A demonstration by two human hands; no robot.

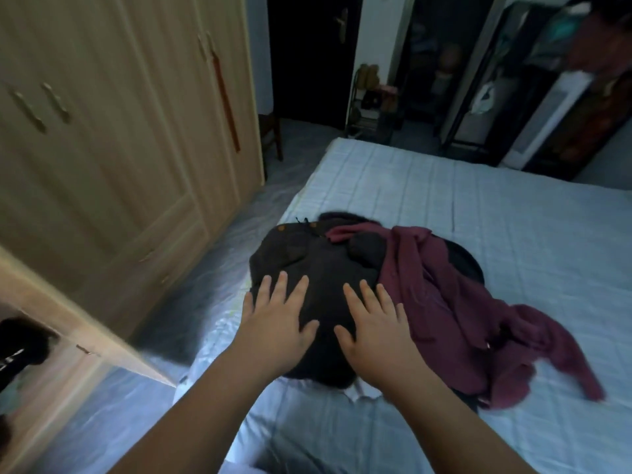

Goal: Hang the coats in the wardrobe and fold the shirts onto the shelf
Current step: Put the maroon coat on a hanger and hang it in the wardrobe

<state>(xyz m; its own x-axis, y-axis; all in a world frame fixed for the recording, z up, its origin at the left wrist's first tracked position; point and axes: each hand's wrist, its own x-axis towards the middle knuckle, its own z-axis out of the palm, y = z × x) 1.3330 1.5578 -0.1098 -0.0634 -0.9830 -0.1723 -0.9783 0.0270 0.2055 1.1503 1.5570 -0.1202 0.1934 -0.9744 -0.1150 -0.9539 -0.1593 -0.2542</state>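
Head view of a bedroom. Both hands lie flat, fingers straight and spread, on a dark garment (318,268) heaped near the left edge of a bed (513,217) covered in a pale blue checked sheet. The left hand (277,319) presses the garment's left part; the right hand (372,326) presses just beside it, thumbs pointing toward each other. Neither hand grasps anything: the palms simply rest on the cloth. A maroon garment (455,302) is draped over the right side of the dark one and trails toward the near right of the bed. A small white patch of cloth (362,393) shows under the pile's near edge. To the left stands a light wooden wardrobe (102,131) with closed doors; one open door panel (85,333) projects into the foreground. A cluttered dark rack (547,80) stands beyond the bed
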